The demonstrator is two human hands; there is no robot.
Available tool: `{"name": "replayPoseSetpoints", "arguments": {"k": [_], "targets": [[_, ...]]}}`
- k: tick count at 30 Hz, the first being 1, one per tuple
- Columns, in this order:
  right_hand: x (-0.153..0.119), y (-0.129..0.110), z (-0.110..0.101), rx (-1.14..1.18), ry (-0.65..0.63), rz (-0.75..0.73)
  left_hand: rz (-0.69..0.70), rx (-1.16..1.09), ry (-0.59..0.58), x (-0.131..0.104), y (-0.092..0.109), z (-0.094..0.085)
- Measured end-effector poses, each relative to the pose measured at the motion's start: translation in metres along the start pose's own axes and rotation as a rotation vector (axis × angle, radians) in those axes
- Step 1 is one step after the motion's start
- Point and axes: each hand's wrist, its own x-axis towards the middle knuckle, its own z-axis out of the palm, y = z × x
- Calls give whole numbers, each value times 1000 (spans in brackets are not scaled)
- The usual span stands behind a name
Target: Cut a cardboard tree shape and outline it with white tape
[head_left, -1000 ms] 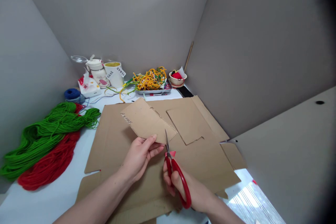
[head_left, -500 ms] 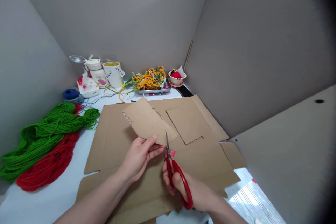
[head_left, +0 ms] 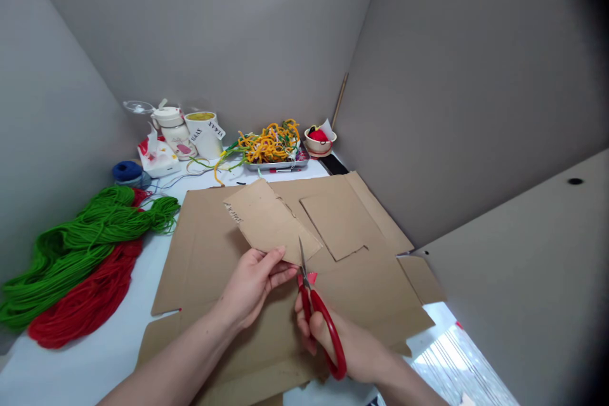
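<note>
My left hand (head_left: 259, 282) pinches the near edge of a small cardboard piece (head_left: 271, 219), thumb on top. The piece is tilted above the table and has ragged notches along its left edge. My right hand (head_left: 333, 336) is wrapped round the red handles of a pair of scissors (head_left: 328, 330). Their blades point away from me and meet the near right corner of the piece; one blade lies over its top face. Below both hands lies a large flattened cardboard sheet (head_left: 204, 254), with another cut cardboard rectangle (head_left: 335, 228) on its right part.
Skeins of green yarn (head_left: 80, 247) and red yarn (head_left: 85, 304) lie on the left. Behind the sheet stand a tissue box (head_left: 159, 162), a white bottle (head_left: 176, 130), a tray of yellow yarn (head_left: 271, 143) and a small bowl (head_left: 320, 146). Grey panels enclose the table.
The view has shifted very slightly. The handles of the scissors look a little closer together; both hands keep nearly the same place, and the cardboard piece has barely moved.
</note>
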Motion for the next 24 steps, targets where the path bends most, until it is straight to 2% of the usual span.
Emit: {"name": "replayPoseSetpoints", "arguments": {"k": [15, 24], "targets": [[1, 15, 11, 49, 72, -12, -6, -1, -2, 0, -2, 0], [1, 14, 11, -5, 123, -18, -9, -9, 46, -1, -5, 2]]}}
